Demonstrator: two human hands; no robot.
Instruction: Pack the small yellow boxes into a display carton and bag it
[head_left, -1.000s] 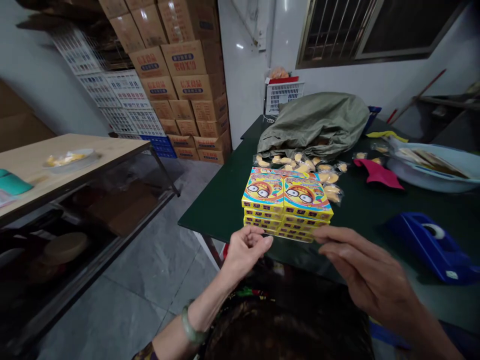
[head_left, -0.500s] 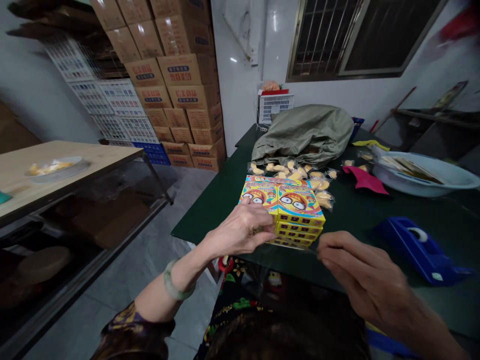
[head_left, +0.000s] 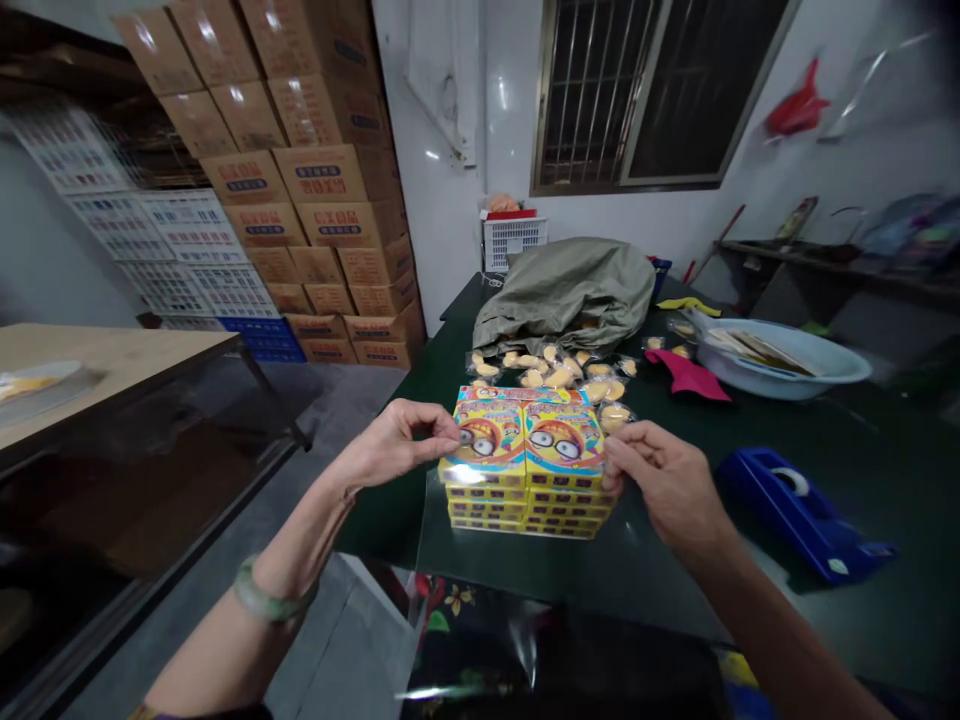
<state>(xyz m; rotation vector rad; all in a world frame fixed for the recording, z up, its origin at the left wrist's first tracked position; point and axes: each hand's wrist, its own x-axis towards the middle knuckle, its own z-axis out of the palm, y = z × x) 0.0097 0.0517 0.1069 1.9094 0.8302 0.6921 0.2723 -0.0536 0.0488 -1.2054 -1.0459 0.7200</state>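
Two side-by-side stacks of small yellow boxes (head_left: 562, 445) with a cartoon face on top stand near the front edge of the dark green table. Clear plastic film (head_left: 480, 560) lies around their front and hangs over the table edge towards my lap. At the upper left side of the boxes, my left hand (head_left: 405, 440) is closed in a pinch, apparently on the film. My right hand (head_left: 664, 480) pinches at the right side, its fingertips against the boxes. The film between the fingers is hard to make out.
Several wrapped yellow pieces (head_left: 559, 372) lie behind the boxes, before a grey-green cloth (head_left: 570, 290). To the right are a blue tape dispenser (head_left: 802, 510), a pink cloth piece (head_left: 686, 375) and a light blue basin (head_left: 787, 370). Stacked cartons (head_left: 322, 190) stand at the left back.
My hands have moved from in front of the boxes to either side of them. Clear film now shows spread at the front. The view has turned to the right.
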